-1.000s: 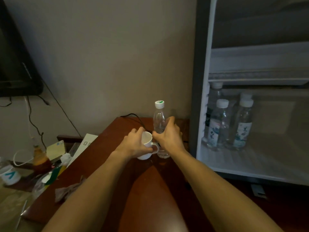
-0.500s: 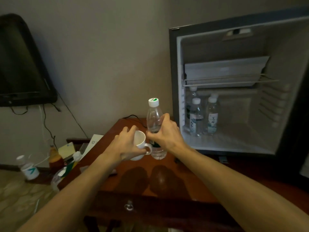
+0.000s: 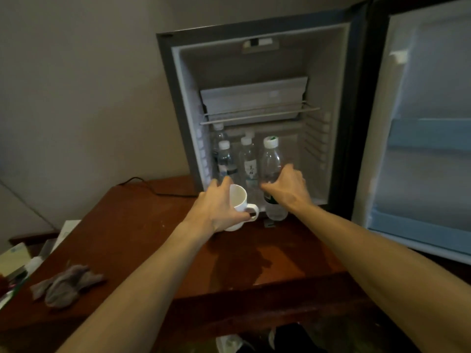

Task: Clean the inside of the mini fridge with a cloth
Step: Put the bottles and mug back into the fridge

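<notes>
White mug [image 3: 238,200]: left hand [image 3: 219,207] fingers [image 3: 224,182] are wrapped round its body; handle faces right, inside looks empty.
Clear bottle [image 3: 271,171]: right hand [image 3: 285,187] fingers [image 3: 267,186] are closed round its middle; green-marked cap on, held upright at the fridge mouth.
Mini fridge [image 3: 254,118]: far on the counter [image 3: 142,225], door [image 3: 420,138] swung open to the right; other capped bottles [image 3: 226,161] stand at the lower left, and a white tray [image 3: 254,98] sits on the wire shelf.
Cloth [image 3: 66,284]: grey, crumpled, near left on the counter, well apart from both hands.
Progress: judging by this, wiping has not begun; bottles remain inside, cloth not yet picked up.
</notes>
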